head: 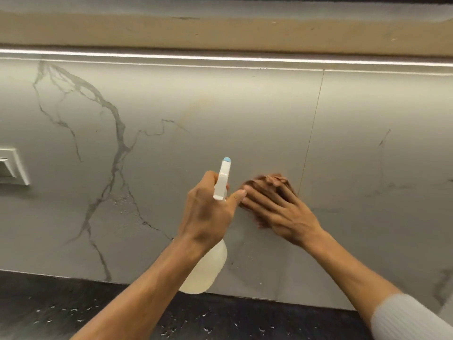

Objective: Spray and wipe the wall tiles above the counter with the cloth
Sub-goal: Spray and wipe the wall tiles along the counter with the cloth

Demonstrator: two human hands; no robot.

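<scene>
Cloth (251, 184): brown, blurred, bunched against the wall tiles (220, 114) just left of a vertical joint (311, 143), low above the dark counter (49, 305). Right hand (282, 212) presses it flat with straight, spread fingers; none curl round it. Left hand (208, 212) grips the neck of a translucent spray bottle (210, 271), nozzle toward the tile, just beside the cloth.

Judgement: cloth is soft and light, and likely to ruck or slide on glossy wet tile. Best held under a flat palm, with pressure over its middle.
</scene>
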